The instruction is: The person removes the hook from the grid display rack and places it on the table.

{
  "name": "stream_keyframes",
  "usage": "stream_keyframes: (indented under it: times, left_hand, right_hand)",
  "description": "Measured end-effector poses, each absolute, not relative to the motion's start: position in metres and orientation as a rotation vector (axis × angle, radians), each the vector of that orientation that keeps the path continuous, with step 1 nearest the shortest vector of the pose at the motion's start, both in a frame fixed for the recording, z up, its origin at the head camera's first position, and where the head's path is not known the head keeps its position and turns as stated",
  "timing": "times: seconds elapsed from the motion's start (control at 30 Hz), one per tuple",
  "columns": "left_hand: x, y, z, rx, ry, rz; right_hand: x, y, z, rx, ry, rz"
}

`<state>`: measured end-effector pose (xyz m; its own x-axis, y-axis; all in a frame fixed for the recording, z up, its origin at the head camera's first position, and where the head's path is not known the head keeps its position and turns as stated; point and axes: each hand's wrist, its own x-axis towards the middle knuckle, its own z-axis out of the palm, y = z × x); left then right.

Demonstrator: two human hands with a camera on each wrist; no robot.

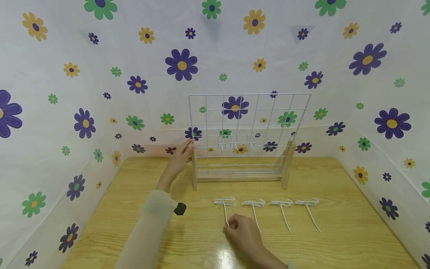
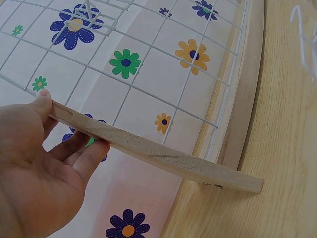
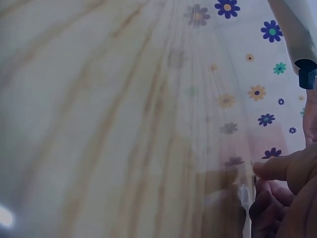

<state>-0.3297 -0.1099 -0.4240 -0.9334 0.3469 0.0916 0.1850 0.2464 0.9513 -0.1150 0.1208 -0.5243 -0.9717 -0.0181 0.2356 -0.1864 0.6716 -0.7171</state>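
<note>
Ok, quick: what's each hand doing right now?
Left hand: fingers straight, steadying the rack's wooden post.
Right hand: pinching the leftmost white hook.

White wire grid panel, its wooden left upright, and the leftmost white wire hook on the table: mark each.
White wire grid panel [image 1: 265, 112], head view, on a wire crossing.
Wooden left upright [image 2: 163, 156], left wrist view, mid-length.
Leftmost white wire hook [image 1: 224, 203], head view, crossbar.

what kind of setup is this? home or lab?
Likely a staged recording booth, not a home: flower-print sheets wall in a wooden table, with only a wire grid rack and four white hooks laid out.
</note>
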Motion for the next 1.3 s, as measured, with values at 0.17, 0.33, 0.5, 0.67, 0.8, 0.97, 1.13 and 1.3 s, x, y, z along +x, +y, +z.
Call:
stream_keyframes:
  times: [0.17, 0.33, 0.5, 0.67, 0.8, 0.97, 1.13, 1.3]
  left_hand:
    - [-0.3304, -0.1107, -0.4255, 0.511, 2.364, 1.787]
    - [-0.3304, -0.1108, -0.4255, 0.513, 2.363, 1.784]
    - [-0.3297, -0.1106, -0.4245, 0.506, 2.362, 1.782]
    - [-0.3296, -0.1108, -0.4245, 0.498, 2.369, 1.784]
    - [-0.3301, -0.1108, -0.4247, 0.505, 2.377, 1.782]
    - [-0.3289, -0.1101, -0.4234, 0.503, 2.377, 1.777]
    - [-0.3296, -0.1095, -0.4240, 0.491, 2.374, 1.774]
    - [-0.3308, -0.1098, -0.4261, 0.491, 2.376, 1.771]
  right_hand:
    - [-0.1135, 0.1214, -0.5230, 0.190, -2.722, 1.173]
    - [-0.1128, 0.1218, -0.5227, 0.213, -2.741, 1.141]
    - [-0.1119, 0.1223, -0.5229, 0.238, -2.756, 1.110]
    - [-0.1113, 0.1224, -0.5233, 0.256, -2.764, 1.087]
    - [-0.1116, 0.1225, -0.5235, 0.263, -2.767, 1.084]
    - [-0.1122, 0.1228, -0.5230, 0.259, -2.773, 1.091]
    - [-0.1126, 0.1234, -0.5220, 0.277, -2.771, 1.128]
    - [-0.1120, 0.1240, -0.5215, 0.288, -2.770, 1.155]
